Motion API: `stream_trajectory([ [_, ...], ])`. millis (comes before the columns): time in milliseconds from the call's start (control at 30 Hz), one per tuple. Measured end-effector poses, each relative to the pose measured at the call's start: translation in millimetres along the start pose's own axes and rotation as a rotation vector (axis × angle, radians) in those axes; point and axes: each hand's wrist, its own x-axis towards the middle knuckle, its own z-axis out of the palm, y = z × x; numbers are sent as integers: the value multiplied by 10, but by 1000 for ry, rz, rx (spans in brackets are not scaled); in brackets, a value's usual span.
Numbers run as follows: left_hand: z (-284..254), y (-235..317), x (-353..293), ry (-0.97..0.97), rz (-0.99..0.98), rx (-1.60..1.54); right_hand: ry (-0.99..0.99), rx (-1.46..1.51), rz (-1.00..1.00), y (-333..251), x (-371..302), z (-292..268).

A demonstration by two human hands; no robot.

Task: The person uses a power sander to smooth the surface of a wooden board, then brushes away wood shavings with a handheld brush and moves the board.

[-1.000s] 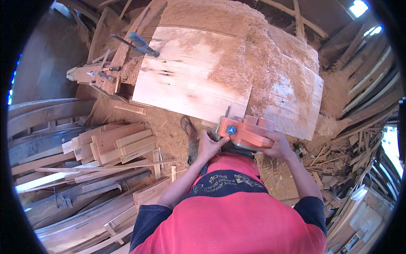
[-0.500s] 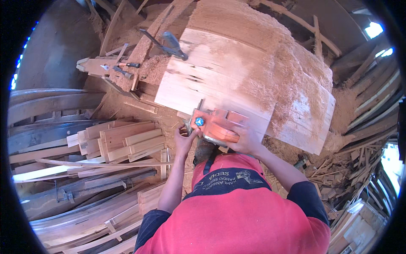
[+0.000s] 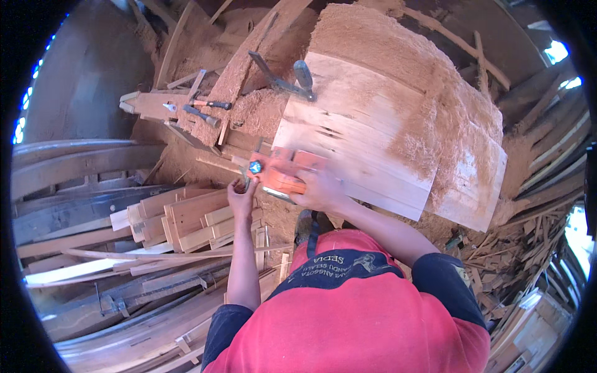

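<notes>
An orange electric planer (image 3: 283,174) with a blue front knob (image 3: 255,166) is at the near left edge of a pale wooden board (image 3: 348,143). My right hand (image 3: 320,188), slightly blurred, wraps its rear handle. My left hand (image 3: 241,196) is closed at the planer's front, just below the knob, with thumb and fingers against its side; the exact grip is partly hidden. A metal clamp with a dark grip (image 3: 303,74) is on the board's far left corner. Wood shavings (image 3: 429,130) cover the far and right parts of the board.
To the left, a hammer (image 3: 211,104) and a dark-handled tool (image 3: 202,116) lie on a shavings-strewn bench. Stacked planks (image 3: 186,221) and long boards (image 3: 124,317) fill the left floor. Curved timbers (image 3: 553,149) and wood scraps (image 3: 497,267) lie to the right.
Both hands have moved left with the planer, toward the board's left end. The bench and board appear shifted right in the view.
</notes>
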Motion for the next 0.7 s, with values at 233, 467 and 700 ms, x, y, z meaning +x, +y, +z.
stream_trajectory([
  [233, -512, -328, 810, 89, 33, -152, -98, 44, -102, -288, 639, 408],
  [467, -239, -273, 379, -17, -57, -203, -90, 90, -114, 20, 151, 91],
  [700, 1200, -21, -1558, -277, -3, 12, -55, -5, 16, 1146, -1763, -966],
])
